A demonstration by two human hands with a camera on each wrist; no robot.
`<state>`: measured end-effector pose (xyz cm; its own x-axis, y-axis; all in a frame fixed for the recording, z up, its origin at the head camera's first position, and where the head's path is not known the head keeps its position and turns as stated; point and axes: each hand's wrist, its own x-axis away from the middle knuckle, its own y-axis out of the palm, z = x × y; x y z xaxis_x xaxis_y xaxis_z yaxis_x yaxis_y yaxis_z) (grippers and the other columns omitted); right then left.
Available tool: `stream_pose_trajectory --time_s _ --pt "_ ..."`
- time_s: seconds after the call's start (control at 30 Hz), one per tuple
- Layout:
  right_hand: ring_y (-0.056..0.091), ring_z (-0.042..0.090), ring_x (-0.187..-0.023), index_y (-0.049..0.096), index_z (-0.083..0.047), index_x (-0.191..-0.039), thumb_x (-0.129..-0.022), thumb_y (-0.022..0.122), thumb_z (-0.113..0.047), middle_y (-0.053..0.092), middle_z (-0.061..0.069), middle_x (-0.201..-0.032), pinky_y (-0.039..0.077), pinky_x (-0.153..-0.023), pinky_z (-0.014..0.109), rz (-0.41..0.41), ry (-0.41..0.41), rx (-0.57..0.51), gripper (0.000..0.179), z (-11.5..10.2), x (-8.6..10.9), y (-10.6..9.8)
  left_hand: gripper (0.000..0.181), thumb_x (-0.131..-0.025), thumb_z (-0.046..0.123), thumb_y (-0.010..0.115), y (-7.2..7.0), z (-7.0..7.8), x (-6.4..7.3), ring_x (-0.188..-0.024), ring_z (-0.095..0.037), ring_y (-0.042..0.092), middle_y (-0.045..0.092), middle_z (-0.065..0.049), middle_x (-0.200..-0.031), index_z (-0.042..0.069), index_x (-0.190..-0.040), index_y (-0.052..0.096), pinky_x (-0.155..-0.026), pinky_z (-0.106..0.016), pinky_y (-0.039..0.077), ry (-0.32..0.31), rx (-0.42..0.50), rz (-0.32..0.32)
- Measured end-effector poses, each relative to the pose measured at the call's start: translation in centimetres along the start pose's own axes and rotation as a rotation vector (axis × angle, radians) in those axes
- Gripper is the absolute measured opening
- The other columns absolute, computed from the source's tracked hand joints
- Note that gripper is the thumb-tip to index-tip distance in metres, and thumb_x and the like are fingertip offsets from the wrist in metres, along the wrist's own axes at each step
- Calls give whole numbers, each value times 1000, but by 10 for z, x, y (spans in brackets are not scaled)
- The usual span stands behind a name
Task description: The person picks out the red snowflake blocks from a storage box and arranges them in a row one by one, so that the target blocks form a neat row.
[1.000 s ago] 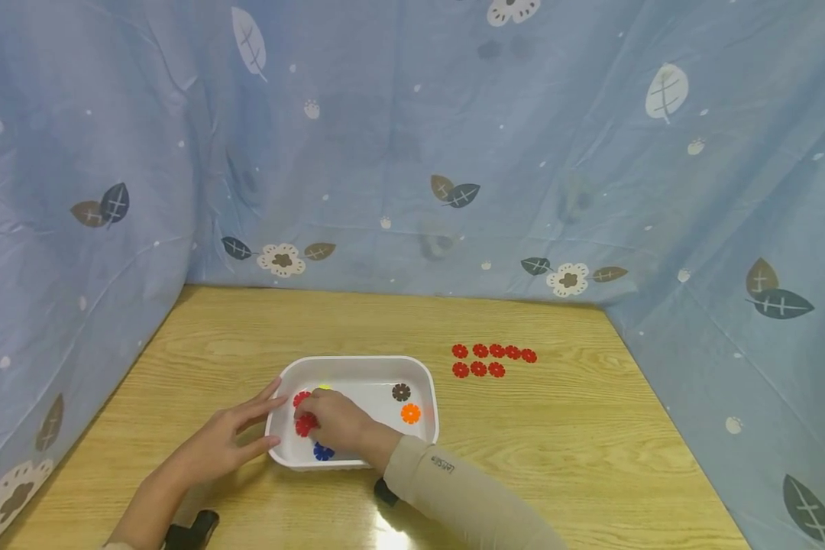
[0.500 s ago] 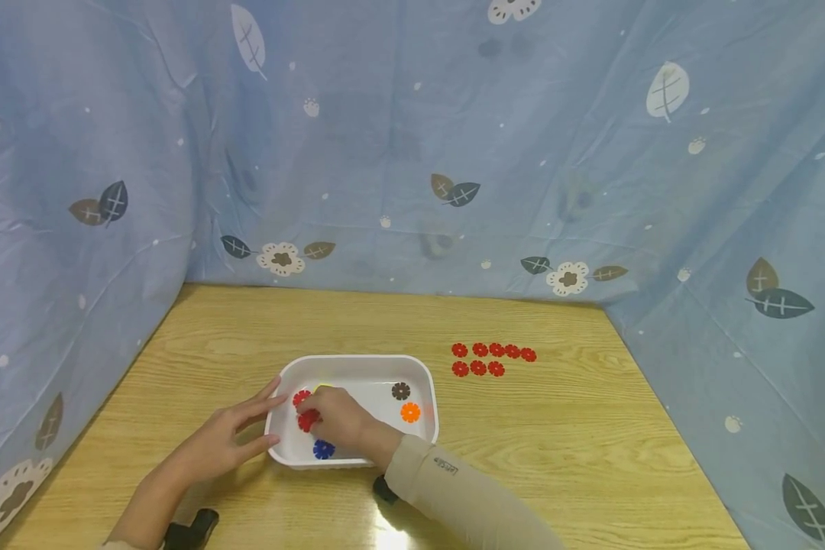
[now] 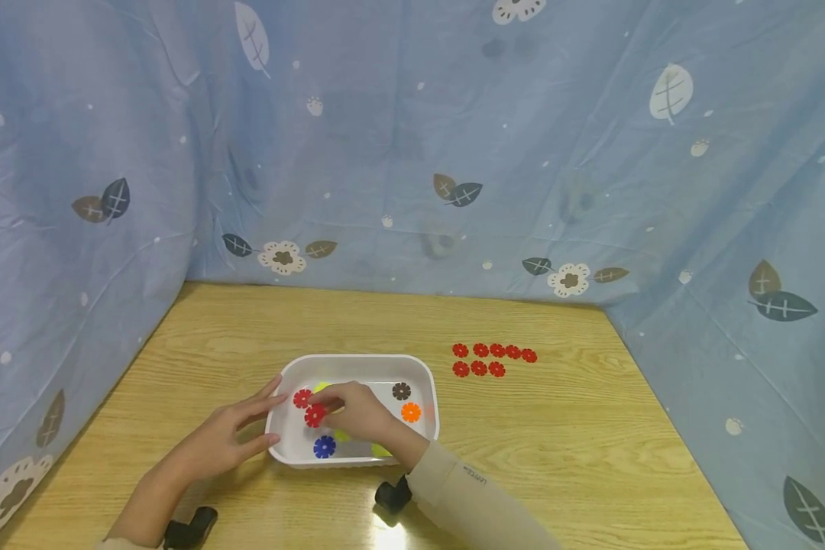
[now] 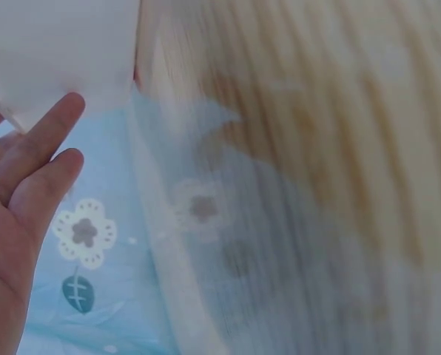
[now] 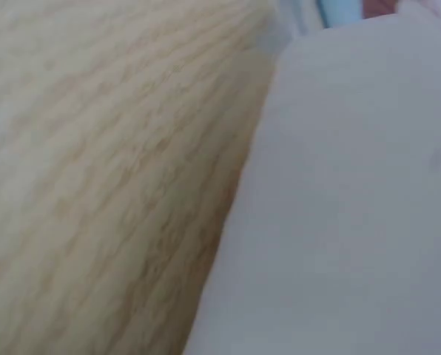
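Observation:
In the head view my right hand (image 3: 357, 412) reaches into a white plastic tray (image 3: 422, 378) and pinches a red snowflake building disc (image 3: 314, 416) between thumb and fingers. Another red disc (image 3: 302, 399) lies just beyond it, by the tray's left wall. My left hand (image 3: 216, 439) rests its extended fingertips along the tray's left rim. The left wrist view shows those fingers (image 4: 39, 151) against the pale tray wall (image 4: 65, 52). Only the blurred tray side (image 5: 339, 185) and wood fill the right wrist view; the right hand is out of it.
Inside the tray lie a blue disc (image 3: 325, 447), a brown disc (image 3: 402, 391), an orange disc (image 3: 410, 412) and some yellow discs (image 3: 321, 388). Several red discs (image 3: 479, 368) form two rows on the wooden table (image 3: 557, 443), right of the tray. A blue patterned cloth (image 3: 385, 153) surrounds the table.
My right hand has drawn slightly right and away from me, bringing the pinched red disc along. More yellow discs show beneath it. The left hand has stayed at the rim.

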<state>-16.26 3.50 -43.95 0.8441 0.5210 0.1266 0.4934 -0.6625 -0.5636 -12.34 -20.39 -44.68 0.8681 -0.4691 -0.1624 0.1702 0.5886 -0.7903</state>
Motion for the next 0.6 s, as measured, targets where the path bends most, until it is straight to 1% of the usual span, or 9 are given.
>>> stream_pose_trajectory --time_s 0.13,0.27,0.37,0.47,0.6 --pt "62 4 -86 69 -8 -112 -82 68 -4 71 -1 -99 50 -78 16 25 -14 -134 30 4 8 -9 55 -87 34 68 0 -1 -2 -129 -33 46 35 -11 -152 13 -135 54 -97 -46 47 -26 4 -11" --pt "62 10 -91 68 -5 -114 -84 67 -3 70 4 -106 51 -78 17 57 -5 -256 30 5 17 -20 56 -88 35 67 -1 -1 -4 -131 -33 44 32 -11 -153 12 -137 52 -97 -47 48 -43 26 -34" --pt "63 13 -97 68 -7 -115 -84 68 -4 68 5 -112 53 -80 19 83 10 -313 31 8 24 -29 56 -88 36 66 0 -1 -5 -131 -35 44 31 -12 -153 12 -137 52 -95 -47 49 -38 42 -43" --pt "63 16 -101 66 -7 -117 -85 68 -5 67 6 -117 54 -81 21 106 1 -356 32 11 33 -39 56 -88 36 67 1 -2 -3 -130 -35 44 31 -12 -153 11 -137 52 -95 -45 50 -38 51 -40" --pt "62 16 -98 64 -1 -119 -86 67 -4 65 12 -120 54 -79 20 140 -21 -408 33 20 45 -57 57 -87 36 67 1 -3 -1 -130 -34 43 31 -12 -153 11 -136 52 -95 -41 51 -56 45 -43"
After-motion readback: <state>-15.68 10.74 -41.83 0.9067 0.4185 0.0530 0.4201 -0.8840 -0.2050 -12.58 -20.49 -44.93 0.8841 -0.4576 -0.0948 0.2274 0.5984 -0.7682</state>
